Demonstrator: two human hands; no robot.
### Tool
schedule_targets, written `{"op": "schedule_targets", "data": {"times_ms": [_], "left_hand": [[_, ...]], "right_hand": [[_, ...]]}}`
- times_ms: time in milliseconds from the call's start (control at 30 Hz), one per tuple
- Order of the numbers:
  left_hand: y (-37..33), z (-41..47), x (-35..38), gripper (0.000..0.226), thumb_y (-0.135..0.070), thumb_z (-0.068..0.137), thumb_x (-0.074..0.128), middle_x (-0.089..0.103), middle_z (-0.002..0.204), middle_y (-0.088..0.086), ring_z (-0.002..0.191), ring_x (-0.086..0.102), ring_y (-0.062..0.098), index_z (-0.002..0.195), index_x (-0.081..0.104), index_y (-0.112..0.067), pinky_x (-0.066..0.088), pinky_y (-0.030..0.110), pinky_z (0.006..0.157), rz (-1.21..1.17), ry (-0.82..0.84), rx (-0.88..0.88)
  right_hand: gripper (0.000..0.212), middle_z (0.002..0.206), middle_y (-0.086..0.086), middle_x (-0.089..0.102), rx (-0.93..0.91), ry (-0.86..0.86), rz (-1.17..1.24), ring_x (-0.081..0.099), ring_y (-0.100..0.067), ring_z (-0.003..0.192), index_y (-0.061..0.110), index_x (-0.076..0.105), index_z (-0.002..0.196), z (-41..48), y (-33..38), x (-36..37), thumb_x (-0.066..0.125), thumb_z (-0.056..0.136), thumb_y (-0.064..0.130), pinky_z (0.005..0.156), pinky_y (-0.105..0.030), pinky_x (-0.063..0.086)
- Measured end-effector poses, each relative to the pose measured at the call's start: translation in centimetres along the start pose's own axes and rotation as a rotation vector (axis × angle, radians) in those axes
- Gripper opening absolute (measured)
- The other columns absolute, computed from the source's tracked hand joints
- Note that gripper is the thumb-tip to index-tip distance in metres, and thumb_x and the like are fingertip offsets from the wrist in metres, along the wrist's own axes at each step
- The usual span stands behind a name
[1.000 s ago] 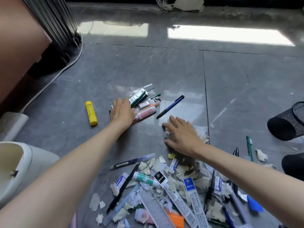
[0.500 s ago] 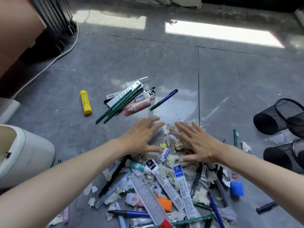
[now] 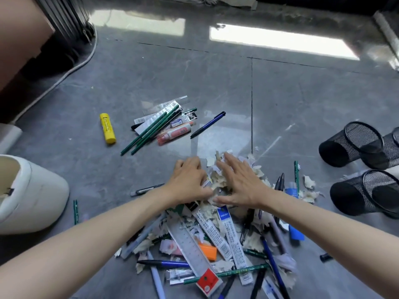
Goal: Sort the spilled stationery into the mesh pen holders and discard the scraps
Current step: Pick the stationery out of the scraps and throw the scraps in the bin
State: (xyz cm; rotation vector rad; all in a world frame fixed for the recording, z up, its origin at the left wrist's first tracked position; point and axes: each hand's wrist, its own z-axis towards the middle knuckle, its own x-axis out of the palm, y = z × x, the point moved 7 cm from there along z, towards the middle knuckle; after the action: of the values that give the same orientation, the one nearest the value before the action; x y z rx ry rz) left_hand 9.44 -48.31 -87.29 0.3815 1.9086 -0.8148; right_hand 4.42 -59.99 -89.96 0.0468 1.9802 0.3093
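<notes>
Scraps heaped on floor, top of pile squeezed between my two hands. Right hand flat, fingers straight, pressing pile's right side. Left hand on left side, fingertips bent down into paper, can't tell if it's pinching any. Mesh pen holders tipped over at far right, well apart from both hands.

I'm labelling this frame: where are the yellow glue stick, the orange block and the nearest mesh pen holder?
yellow glue stick (image 3: 107, 128): head view, middle of barrel.
orange block (image 3: 208, 251): head view, exposed top face.
nearest mesh pen holder (image 3: 356, 187): head view, mesh side wall.
</notes>
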Motion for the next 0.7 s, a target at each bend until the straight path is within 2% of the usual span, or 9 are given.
{"op": "schedule_targets", "data": {"times_ms": [100, 167, 267, 367, 467, 567, 700], "left_hand": [[1.4, 0.0, -2.1, 0.023, -0.035, 0.085, 0.055, 0.039, 0.096, -0.002, 0.092, 0.031, 0.014, 0.072, 0.051, -0.016, 0.026, 0.031, 0.09, -0.2, -0.012, -0.129], [2.7, 0.1, -3.1, 0.02, -0.027, 0.085, 0.058, 0.046, 0.089, -0.002, 0.087, 0.041, 0.014, 0.069, 0.051, -0.017, 0.032, 0.033, 0.09, -0.354, -0.004, -0.175], [4.5, 0.1, -3.8, 0.012, -0.014, 0.08, 0.065, 0.06, 0.074, 0.003, 0.07, 0.055, 0.016, 0.074, 0.055, -0.014, 0.05, 0.039, 0.074, -0.682, -0.037, -0.191], [6.0, 0.1, -3.5, 0.019, -0.012, 0.08, 0.072, 0.064, 0.078, 0.014, 0.069, 0.059, 0.018, 0.091, 0.057, -0.009, 0.05, 0.034, 0.068, -0.826, -0.044, -0.23], [6.7, 0.3, -3.0, 0.025, -0.012, 0.08, 0.074, 0.059, 0.077, 0.008, 0.069, 0.056, 0.016, 0.1, 0.058, -0.013, 0.046, 0.026, 0.064, -0.891, -0.018, -0.256], [7.3, 0.7, -2.9, 0.013, -0.012, 0.085, 0.068, 0.062, 0.079, 0.006, 0.067, 0.057, 0.014, 0.096, 0.063, -0.015, 0.047, 0.021, 0.057, -0.849, -0.023, -0.251], [8.4, 1.0, -2.9, 0.018, -0.007, 0.09, 0.06, 0.066, 0.082, 0.008, 0.069, 0.056, 0.011, 0.106, 0.067, -0.005, 0.043, 0.015, 0.054, -0.808, -0.034, -0.268]], "right_hand": [[0.117, 0.158, -0.01, -0.017, 0.003, -0.004, 0.03, -0.013, -0.023, 0.146, 0.019, -0.001, 0.151, 0.6, 0.6, 0.1, 0.021, 0.058, 0.086, 0.115, -0.048, -0.006], [0.12, 0.157, -0.009, -0.019, 0.011, -0.001, 0.042, -0.014, -0.024, 0.146, 0.02, -0.005, 0.151, 1.0, 1.1, 0.2, 0.022, 0.057, 0.091, 0.116, -0.05, -0.006], [0.122, 0.157, -0.009, -0.022, 0.039, 0.007, 0.058, -0.018, -0.025, 0.145, 0.021, -0.007, 0.151, 1.8, 2.0, 0.4, 0.018, 0.056, 0.094, 0.117, -0.054, -0.004], [0.108, 0.155, -0.01, -0.025, 0.053, -0.002, 0.02, -0.022, -0.026, 0.144, 0.022, -0.012, 0.151, 2.4, 2.8, 0.6, 0.033, 0.074, 0.083, 0.116, -0.054, -0.007], [0.099, 0.155, -0.011, -0.026, 0.082, -0.012, 0.022, -0.025, -0.026, 0.143, 0.023, -0.015, 0.15, 2.9, 3.2, 0.5, 0.038, 0.083, 0.073, 0.115, -0.052, -0.011], [0.101, 0.155, -0.012, -0.025, 0.103, -0.025, 0.018, -0.024, -0.026, 0.143, 0.023, -0.014, 0.151, 3.5, 3.4, 0.3, 0.036, 0.081, 0.076, 0.116, -0.054, -0.01], [0.109, 0.155, -0.012, -0.025, 0.126, -0.011, -0.01, -0.023, -0.027, 0.143, 0.023, -0.014, 0.151, 4.3, 3.3, 0.4, 0.04, 0.075, 0.08, 0.115, -0.055, -0.011]]}}
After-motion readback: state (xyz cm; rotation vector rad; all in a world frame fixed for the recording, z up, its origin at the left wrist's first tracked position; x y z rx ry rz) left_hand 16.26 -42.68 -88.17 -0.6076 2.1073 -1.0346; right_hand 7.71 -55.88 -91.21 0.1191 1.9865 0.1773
